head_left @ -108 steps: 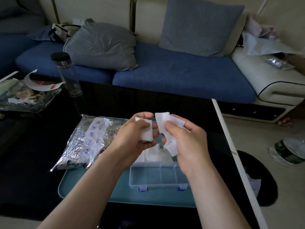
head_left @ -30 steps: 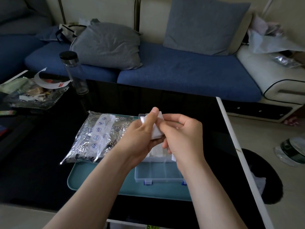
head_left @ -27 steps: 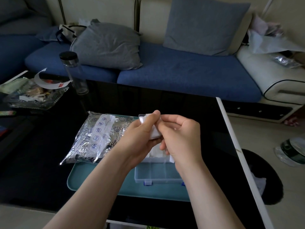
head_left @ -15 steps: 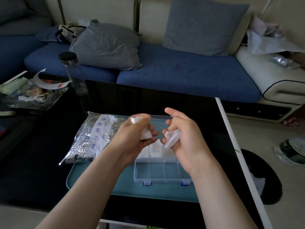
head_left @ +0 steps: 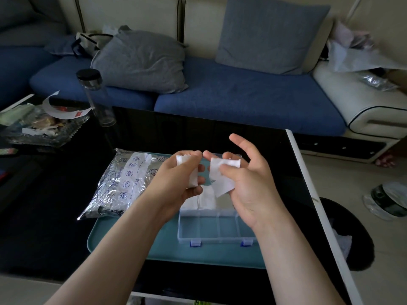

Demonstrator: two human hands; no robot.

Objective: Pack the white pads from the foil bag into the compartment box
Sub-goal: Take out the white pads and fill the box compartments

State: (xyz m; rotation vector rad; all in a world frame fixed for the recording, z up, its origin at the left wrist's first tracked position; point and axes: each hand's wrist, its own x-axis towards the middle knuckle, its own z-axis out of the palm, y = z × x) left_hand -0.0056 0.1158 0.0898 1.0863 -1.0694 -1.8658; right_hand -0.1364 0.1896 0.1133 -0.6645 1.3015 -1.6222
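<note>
One of the loose pads could be dropped onto the dark worktop or the teal tray, beside the foil bag, rather than into the open compartment box, since the thin sheets seem only lightly pinched. Both hands are held above the box: a small stack is gripped by the left hand, and the loose pads are pinned under the thumb of the right hand, forefinger lifted.

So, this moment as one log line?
left hand: grips white pad stack | right hand: pinches loose white pads | compartment box: open, partly filled | foil bag: beside box
</note>
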